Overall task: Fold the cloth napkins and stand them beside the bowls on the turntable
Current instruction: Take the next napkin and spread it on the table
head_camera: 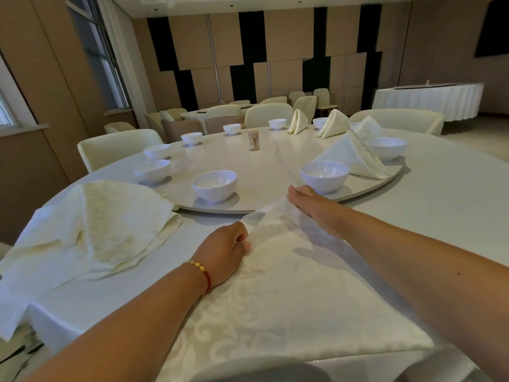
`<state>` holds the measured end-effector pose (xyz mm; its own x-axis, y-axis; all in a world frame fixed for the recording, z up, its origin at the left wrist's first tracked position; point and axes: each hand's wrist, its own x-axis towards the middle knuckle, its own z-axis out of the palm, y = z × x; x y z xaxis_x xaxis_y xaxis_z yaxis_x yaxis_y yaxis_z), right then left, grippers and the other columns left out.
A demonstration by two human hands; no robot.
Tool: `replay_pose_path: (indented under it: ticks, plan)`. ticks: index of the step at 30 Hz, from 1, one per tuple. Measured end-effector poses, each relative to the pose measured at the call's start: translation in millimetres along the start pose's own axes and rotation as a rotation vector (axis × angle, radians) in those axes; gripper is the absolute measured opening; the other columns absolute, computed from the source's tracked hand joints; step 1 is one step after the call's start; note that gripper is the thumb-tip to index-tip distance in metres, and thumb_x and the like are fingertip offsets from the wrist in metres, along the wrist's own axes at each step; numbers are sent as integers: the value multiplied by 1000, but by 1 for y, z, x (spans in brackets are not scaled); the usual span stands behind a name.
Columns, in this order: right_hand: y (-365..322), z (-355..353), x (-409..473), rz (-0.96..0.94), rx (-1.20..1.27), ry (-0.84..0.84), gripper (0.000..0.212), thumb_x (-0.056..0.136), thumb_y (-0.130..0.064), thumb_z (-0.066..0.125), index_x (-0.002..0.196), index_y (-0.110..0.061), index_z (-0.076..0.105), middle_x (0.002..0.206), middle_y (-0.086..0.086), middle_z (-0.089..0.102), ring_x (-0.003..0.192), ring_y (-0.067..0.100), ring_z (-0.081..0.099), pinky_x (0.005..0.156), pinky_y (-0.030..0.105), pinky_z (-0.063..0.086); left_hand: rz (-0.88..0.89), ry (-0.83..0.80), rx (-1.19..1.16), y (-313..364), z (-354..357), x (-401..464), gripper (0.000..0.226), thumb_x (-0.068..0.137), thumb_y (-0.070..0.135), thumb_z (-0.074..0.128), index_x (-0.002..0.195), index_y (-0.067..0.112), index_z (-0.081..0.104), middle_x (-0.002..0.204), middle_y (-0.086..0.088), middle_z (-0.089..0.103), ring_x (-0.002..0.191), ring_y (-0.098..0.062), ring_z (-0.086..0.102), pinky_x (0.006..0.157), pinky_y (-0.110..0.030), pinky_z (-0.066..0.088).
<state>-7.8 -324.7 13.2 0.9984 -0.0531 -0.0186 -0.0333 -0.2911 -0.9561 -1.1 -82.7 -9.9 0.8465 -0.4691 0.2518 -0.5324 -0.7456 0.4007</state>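
Both hands work one cream napkin (pixel 289 299) on the table's near edge — at 6 o'clock from the turntable (pixel 275 161).

The left hand (pixel 225 252) pinches a fold of that napkin with curled fingers; a bracelet (pixel 198 270) circles its wrist. The right hand (pixel 308 201) grips the napkin's lifted far corner, just in front of a white bowl (pixel 325 175) at the turntable's 5 o'clock rim. Folded napkins stand by the bowls from 1 to 4 o'clock — the nearest (pixel 355 155) at 4. A loose napkin pile (pixel 96 230) lies at 8 o'clock on the tablecloth. A toothpick holder (pixel 253 140) stands near the turntable's centre.
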Motion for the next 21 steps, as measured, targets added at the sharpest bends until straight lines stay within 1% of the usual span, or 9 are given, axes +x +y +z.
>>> replay_pose_path:
  ticks: [2, 5, 6, 8, 11, 13, 15, 18, 21]
  plan:
    - [-1, -2, 2, -104, -10, 12, 52, 81, -70, 52, 110, -27, 55, 125, 1, 58, 120, 17, 53, 103, 36, 41, -20, 19, 15, -3, 2, 7, 8, 94, 27, 53, 89, 21, 54, 93, 4, 60, 89, -16, 54, 77, -26, 43]
    - [-3, -6, 4, -129, -72, 24, 53, 77, -67, 58, 104, -21, 54, 124, 12, 59, 120, 27, 54, 106, 41, 41, -83, 31, 53, -3, 3, 17, 10, 93, 31, 55, 85, 26, 52, 100, 4, 58, 96, -17, 52, 85, -29, 43]
    - [-4, -8, 4, -128, -111, 25, 56, 74, -67, 59, 105, -20, 53, 120, 13, 61, 116, 28, 56, 104, 40, 43, -97, 28, 63, -2, 4, 19, 10, 93, 32, 55, 85, 27, 53, 101, 3, 58, 97, -18, 52, 85, -29, 43]
    - [-5, -13, 2, -109, -167, 22, 46, 81, -52, 66, 109, -19, 52, 108, 3, 63, 106, 20, 58, 96, 30, 44, -92, 36, 79, 4, 7, 21, 9, 93, 31, 55, 86, 25, 54, 99, 1, 60, 97, -19, 51, 81, -27, 41]
    - [-2, -18, 0, -119, -277, 12, 46, 82, -30, 75, 118, -20, 48, 109, -3, 57, 104, 12, 55, 88, 23, 43, -40, 53, 81, 14, 12, 14, 9, 93, 30, 55, 87, 24, 56, 97, 1, 60, 95, -19, 51, 78, -25, 39]
    - [2, -20, -1, -140, -381, 12, 43, 81, -25, 76, 115, -19, 50, 91, -3, 57, 87, 13, 56, 80, 26, 45, -17, 35, 48, 18, 14, 6, 9, 94, 31, 54, 86, 27, 54, 97, 4, 60, 95, -16, 50, 77, -23, 36]
    - [4, -19, -1, -155, -455, 15, 33, 81, -18, 75, 108, -19, 55, 77, -5, 57, 77, 14, 56, 76, 29, 47, -3, 7, 18, 20, 14, -2, 9, 95, 33, 52, 86, 29, 52, 97, 6, 58, 94, -14, 48, 77, -23, 35]
    - [8, -18, -1, -176, -534, 88, 24, 80, -15, 74, 95, -24, 58, 77, -7, 63, 75, 11, 59, 70, 25, 46, -21, -13, -2, 23, 12, -5, 11, 95, 33, 51, 86, 28, 52, 97, 7, 56, 94, -13, 47, 77, -23, 35]
    - [10, -16, 0, -195, -550, 197, 24, 77, -18, 78, 93, -22, 60, 79, -9, 59, 71, 7, 55, 62, 21, 40, -74, -13, 8, 25, 13, 0, 12, 95, 34, 52, 85, 26, 54, 98, 4, 55, 97, -15, 47, 80, -25, 39]
